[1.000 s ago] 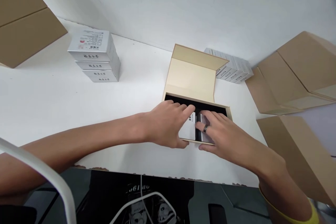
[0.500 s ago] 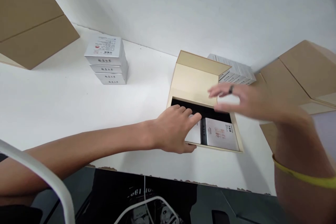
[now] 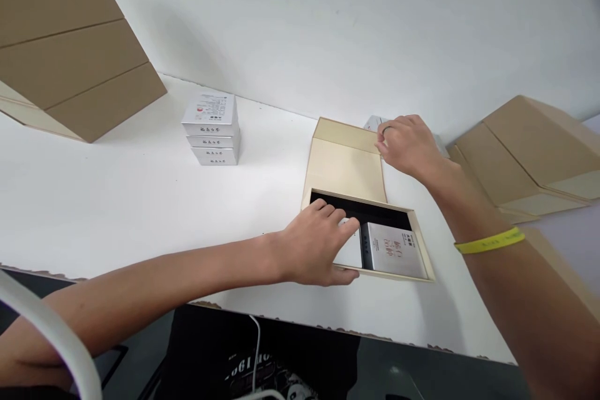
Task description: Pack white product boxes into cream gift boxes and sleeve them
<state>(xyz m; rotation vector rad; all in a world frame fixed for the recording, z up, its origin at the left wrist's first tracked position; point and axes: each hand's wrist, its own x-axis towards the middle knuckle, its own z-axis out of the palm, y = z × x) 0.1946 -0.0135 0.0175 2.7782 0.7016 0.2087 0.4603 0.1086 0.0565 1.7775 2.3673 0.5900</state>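
An open beige gift box (image 3: 424, 256) with a black lining lies on the white table (image 3: 117, 200), its lid (image 3: 344, 165) folded back. Two small silver boxes lie side by side inside; the right one (image 3: 391, 250) shows in full. My left hand (image 3: 319, 240) rests flat on the left silver box (image 3: 349, 250), fingers stretched over it and thumb at the box's near edge. My right hand (image 3: 407, 147), with a ring and a yellow wristband, reaches behind the lid and curls its fingers on a row of silver boxes (image 3: 375, 124) by the wall, mostly hidden by the hand.
A stack of three silver boxes (image 3: 210, 131) stands at the back left centre. Brown cardboard cartons sit at the far left (image 3: 70, 44) and at the right (image 3: 529, 150). The table's front edge runs below my arms, with a dark floor and a white cable (image 3: 255, 350) beneath.
My right hand left the silver box in the gift box and swung back right to the row of boxes behind the lid. My left hand stayed on the left box.
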